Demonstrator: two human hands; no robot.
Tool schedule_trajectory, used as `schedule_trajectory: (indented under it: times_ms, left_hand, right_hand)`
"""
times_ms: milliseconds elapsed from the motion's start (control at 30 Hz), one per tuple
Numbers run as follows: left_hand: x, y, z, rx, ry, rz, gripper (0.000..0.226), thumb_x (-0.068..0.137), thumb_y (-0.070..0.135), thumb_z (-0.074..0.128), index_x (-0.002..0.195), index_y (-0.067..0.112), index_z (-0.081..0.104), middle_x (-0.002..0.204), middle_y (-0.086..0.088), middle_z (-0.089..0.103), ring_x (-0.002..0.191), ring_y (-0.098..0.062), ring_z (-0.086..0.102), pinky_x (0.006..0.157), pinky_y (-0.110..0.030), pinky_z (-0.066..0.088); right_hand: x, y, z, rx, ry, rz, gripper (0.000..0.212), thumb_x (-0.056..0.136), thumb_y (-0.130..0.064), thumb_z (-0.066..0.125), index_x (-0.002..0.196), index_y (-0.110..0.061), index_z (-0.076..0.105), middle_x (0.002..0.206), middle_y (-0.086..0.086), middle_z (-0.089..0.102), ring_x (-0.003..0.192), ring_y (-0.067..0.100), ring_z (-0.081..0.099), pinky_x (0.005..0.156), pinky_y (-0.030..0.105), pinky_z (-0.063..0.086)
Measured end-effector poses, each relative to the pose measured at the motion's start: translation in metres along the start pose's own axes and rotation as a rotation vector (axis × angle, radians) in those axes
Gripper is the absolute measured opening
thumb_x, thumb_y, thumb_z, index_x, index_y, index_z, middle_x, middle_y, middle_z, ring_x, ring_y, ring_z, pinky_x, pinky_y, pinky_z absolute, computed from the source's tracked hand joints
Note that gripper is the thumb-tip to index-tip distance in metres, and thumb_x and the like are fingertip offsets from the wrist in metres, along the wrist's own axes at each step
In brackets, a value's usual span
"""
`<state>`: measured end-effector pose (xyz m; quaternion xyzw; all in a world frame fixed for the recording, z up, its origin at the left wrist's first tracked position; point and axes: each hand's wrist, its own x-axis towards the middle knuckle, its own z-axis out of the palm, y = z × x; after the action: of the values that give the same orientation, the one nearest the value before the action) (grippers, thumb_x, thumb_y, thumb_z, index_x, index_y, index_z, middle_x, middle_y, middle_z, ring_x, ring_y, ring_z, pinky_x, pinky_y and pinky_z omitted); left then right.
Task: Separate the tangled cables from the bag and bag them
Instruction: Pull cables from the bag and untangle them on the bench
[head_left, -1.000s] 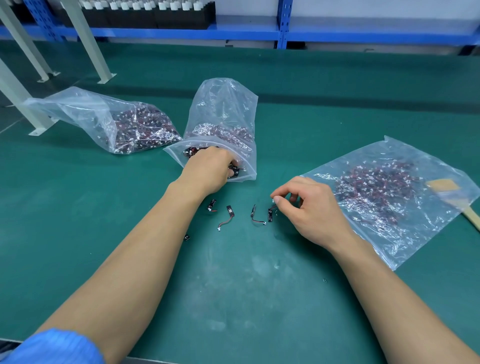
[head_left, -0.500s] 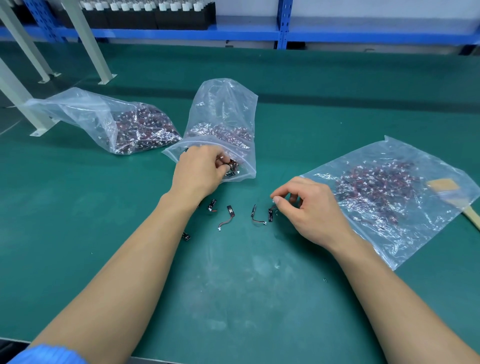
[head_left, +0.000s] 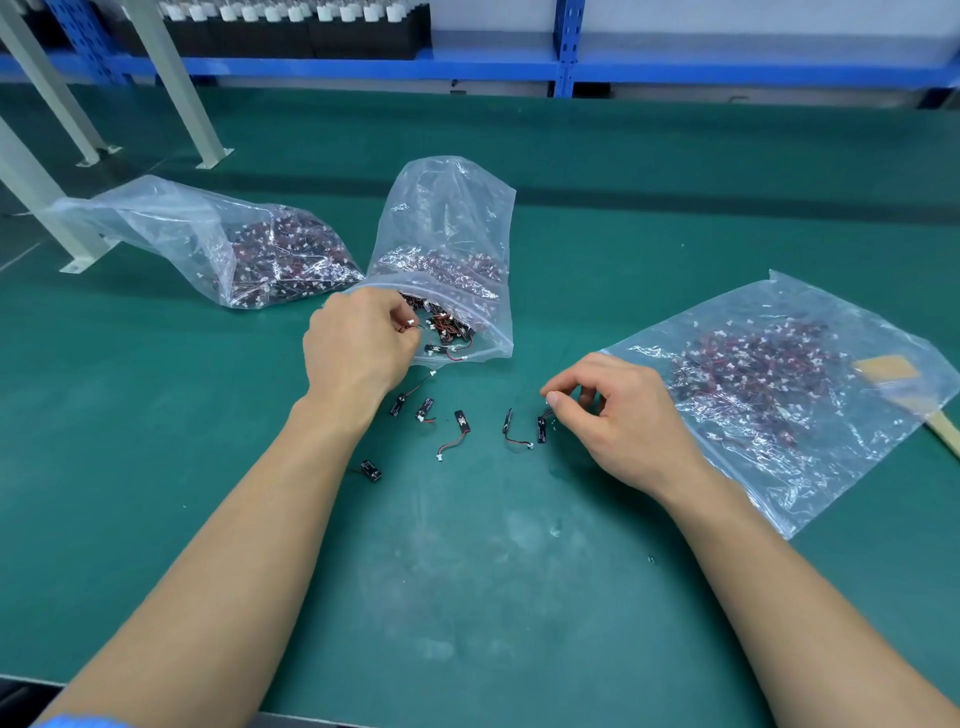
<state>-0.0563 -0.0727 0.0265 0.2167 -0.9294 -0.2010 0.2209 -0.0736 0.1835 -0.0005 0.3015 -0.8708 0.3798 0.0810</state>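
Observation:
A clear middle bag full of tangled red-and-black cables lies with its mouth toward me. My left hand is at that mouth, fingers curled, pinching a cable with a white connector. Several loose cables lie on the green mat between my hands. My right hand rests on the mat, its thumb and forefinger pinching the end of a small black cable. A flat clear bag with cables inside lies right of that hand.
A third clear bag of cables lies at the back left. A wooden-handled brush sits partly under the flat bag at the right edge. Grey frame legs stand at the back left, blue shelving behind.
My left hand has drawn back out of the middle bag's mouth toward me, bringing a cable with it. Another cable now lies just outside the mouth. My right hand has stayed put.

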Motion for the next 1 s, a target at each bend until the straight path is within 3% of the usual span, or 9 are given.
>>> schedule_trajectory:
  times_ms: [167, 367, 467, 600, 800, 900, 1000]
  left_hand:
    - [-0.002, -0.005, -0.011, -0.087, -0.046, -0.047, 0.009, 0.079, 0.026, 0.079, 0.076, 0.032, 0.073, 0.073, 0.01, 0.071, 0.085, -0.022, 0.068, 0.077, -0.036, 0.056]
    - [-0.014, -0.006, -0.031, -0.415, -0.219, 0.066, 0.013, 0.074, 0.021, 0.087, 0.072, 0.027, 0.075, 0.061, 0.01, 0.07, 0.056, -0.004, 0.061, 0.062, -0.021, 0.05]
    - [-0.028, 0.002, -0.039, -0.508, -0.41, 0.192, 0.013, 0.074, 0.016, 0.088, 0.074, 0.023, 0.077, 0.06, 0.011, 0.069, 0.052, 0.0, 0.056, 0.054, -0.011, 0.042]
    - [-0.043, 0.011, -0.036, -0.57, -0.591, 0.304, 0.012, 0.075, 0.011, 0.087, 0.077, 0.017, 0.077, 0.066, 0.004, 0.072, 0.056, -0.004, 0.057, 0.057, -0.014, 0.044]
    - [-0.048, 0.011, -0.03, -0.658, -0.685, 0.306, 0.011, 0.077, 0.013, 0.086, 0.077, 0.019, 0.078, 0.066, -0.004, 0.072, 0.056, -0.009, 0.058, 0.057, -0.016, 0.045]
    - [-0.047, 0.005, -0.029, -0.726, -0.731, 0.275, 0.01, 0.077, 0.013, 0.086, 0.08, 0.018, 0.078, 0.068, -0.005, 0.072, 0.058, -0.013, 0.06, 0.059, -0.018, 0.048]
    - [-0.046, 0.001, -0.03, -0.759, -0.768, 0.273, 0.01, 0.078, 0.014, 0.085, 0.084, 0.017, 0.078, 0.073, -0.01, 0.073, 0.063, -0.018, 0.063, 0.063, -0.022, 0.053]
  right_hand:
    - [0.0, 0.0, 0.0, 0.007, 0.006, 0.009, 0.012, 0.088, -0.014, 0.072, 0.082, -0.023, 0.074, 0.071, -0.022, 0.056, 0.07, 0.008, 0.054, 0.066, 0.014, 0.035]
    - [-0.001, -0.006, 0.0, 0.083, 0.031, 0.027, 0.011, 0.089, -0.017, 0.073, 0.081, -0.025, 0.074, 0.071, -0.023, 0.057, 0.068, 0.011, 0.054, 0.064, 0.011, 0.035]
    - [-0.002, -0.016, 0.002, 0.203, 0.027, 0.019, 0.007, 0.086, -0.034, 0.074, 0.08, -0.029, 0.074, 0.075, -0.024, 0.062, 0.07, 0.012, 0.056, 0.064, 0.011, 0.036]
    - [-0.007, -0.031, 0.009, 0.328, -0.055, 0.012, 0.033, 0.076, -0.054, 0.075, 0.091, -0.025, 0.074, 0.082, -0.021, 0.07, 0.063, 0.011, 0.055, 0.06, 0.011, 0.038]
    - [-0.011, -0.035, 0.016, 0.42, -0.117, 0.073, 0.015, 0.08, -0.022, 0.086, 0.091, -0.022, 0.077, 0.078, -0.011, 0.074, 0.062, 0.024, 0.057, 0.057, 0.019, 0.043]
    - [-0.01, -0.035, 0.015, 0.438, -0.138, 0.095, 0.011, 0.081, -0.016, 0.084, 0.091, -0.02, 0.079, 0.076, -0.008, 0.076, 0.06, 0.007, 0.059, 0.06, 0.012, 0.041]
    - [-0.01, -0.036, 0.014, 0.459, -0.155, 0.123, 0.007, 0.083, -0.017, 0.082, 0.088, -0.021, 0.079, 0.074, -0.007, 0.075, 0.058, 0.002, 0.057, 0.06, 0.016, 0.042]
